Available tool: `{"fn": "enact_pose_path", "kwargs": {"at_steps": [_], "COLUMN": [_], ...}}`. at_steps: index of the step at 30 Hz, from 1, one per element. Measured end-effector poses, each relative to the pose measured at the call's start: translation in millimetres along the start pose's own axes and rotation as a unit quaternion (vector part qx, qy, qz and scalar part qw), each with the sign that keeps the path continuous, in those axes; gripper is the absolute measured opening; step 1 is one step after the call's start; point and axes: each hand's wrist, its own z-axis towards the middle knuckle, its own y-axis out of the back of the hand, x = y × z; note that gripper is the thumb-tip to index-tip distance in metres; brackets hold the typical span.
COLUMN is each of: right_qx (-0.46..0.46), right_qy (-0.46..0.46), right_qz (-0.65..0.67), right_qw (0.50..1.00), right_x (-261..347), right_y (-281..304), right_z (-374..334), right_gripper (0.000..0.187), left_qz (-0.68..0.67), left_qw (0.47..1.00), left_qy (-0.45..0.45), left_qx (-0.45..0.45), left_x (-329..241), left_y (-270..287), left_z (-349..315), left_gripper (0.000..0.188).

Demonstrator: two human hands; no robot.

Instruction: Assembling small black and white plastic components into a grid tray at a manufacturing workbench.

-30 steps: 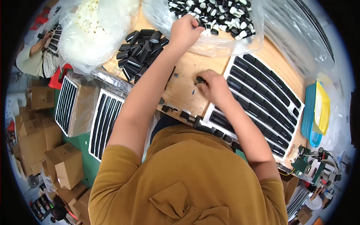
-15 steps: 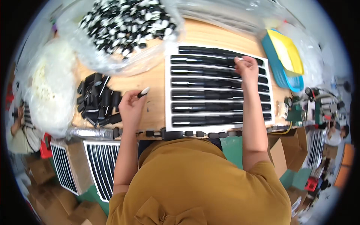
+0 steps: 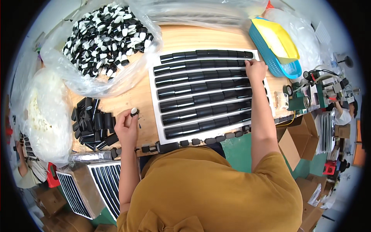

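My left hand [image 3: 126,129] pinches a small black plug with a white oval tip [image 3: 134,111], held over the wood left of the rack. My right hand [image 3: 256,70] has thumb and fingers pressed together at the right end of the second row from the back. What the right fingertips hold is hidden. The white rack [image 3: 156,104] carries several rows of black tube pieces [image 3: 201,79] laid end to end. Left of my left hand lies a loose heap of black tube pieces [image 3: 101,120].
A clear plastic bag [image 3: 116,89] at back left holds a heap of black-and-white plugs [image 3: 110,42]. Beside it lies a bag of whitish parts [image 3: 48,116]. Yellow [image 3: 276,38] and blue baskets [image 3: 266,54] stand at back right, near a green machine [image 3: 303,101]. Cardboard boxes [image 3: 305,135] sit below.
The view has turned, so the rack appears tilted. My right hand remains by the second row's end, its fingertips now down at the row. The plug in my left hand has turned more upright.
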Motion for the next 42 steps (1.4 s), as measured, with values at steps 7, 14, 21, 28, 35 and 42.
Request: {"fn": "enact_pose_path", "kwargs": {"at_steps": [7, 14, 21, 28, 35, 42], "right_qx": [-0.059, 0.030, -0.153, 0.297, 0.286, 0.315], "right_qy": [-0.065, -0.125, -0.047, 0.254, 0.509, 0.529], "right_qz": [-0.086, -0.157, 0.124, 0.414, 0.393, 0.348], "right_qw": [0.992, 0.979, 0.979, 0.822, 0.711, 0.707], "right_x": [-12.5, -7.2, 7.4, 220.9, 290.3, 299.0], "right_y": [13.1, -3.0, -1.3, 94.3, 68.0, 50.9], "right_z": [16.6, 10.8, 14.2, -145.1, -218.2, -230.3], "right_gripper": [0.034, 0.050, 0.059, 0.027, 0.030, 0.031], "left_qz": [0.101, 0.139, 0.145, 0.122, 0.096, 0.101], "left_qw": [0.993, 0.986, 0.984, 0.986, 0.986, 0.986], "left_qy": [-0.057, -0.091, -0.100, -0.109, -0.135, -0.132], "left_qx": [0.014, 0.030, 0.017, 0.004, 0.002, -0.006], "left_x": [-14.9, -16.2, -11.5, -9.1, 1.7, 12.3], "left_y": [-2.2, 1.6, 3.1, 3.7, 3.9, 3.2], "left_z": [2.2, 2.7, 4.7, 7.2, 7.5, 6.0], "left_gripper": [0.027, 0.025, 0.028, 0.025, 0.029, 0.029]}}
